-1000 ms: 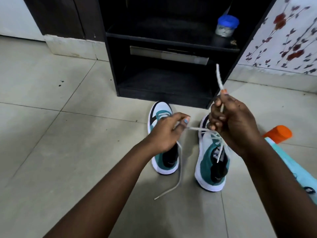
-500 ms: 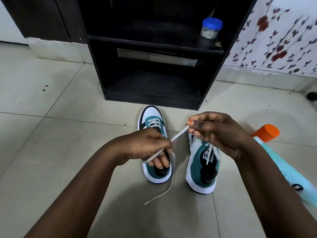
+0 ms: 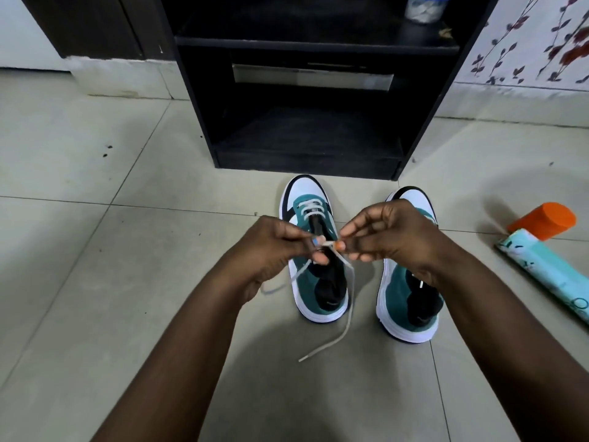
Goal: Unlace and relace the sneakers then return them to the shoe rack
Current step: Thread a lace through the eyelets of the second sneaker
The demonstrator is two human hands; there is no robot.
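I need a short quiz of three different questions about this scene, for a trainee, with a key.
1. True or false: both teal and white sneakers stand on the grey tiled floor, not in the black wooden shoe rack.
2. What do the left hand and right hand pinch together?
A. white shoelace
B. orange-capped tube
C. blue-lidded jar
3. Fill in: the lace's loose end lies on the ____.

Key: 1 true; 2 A; 3 floor.
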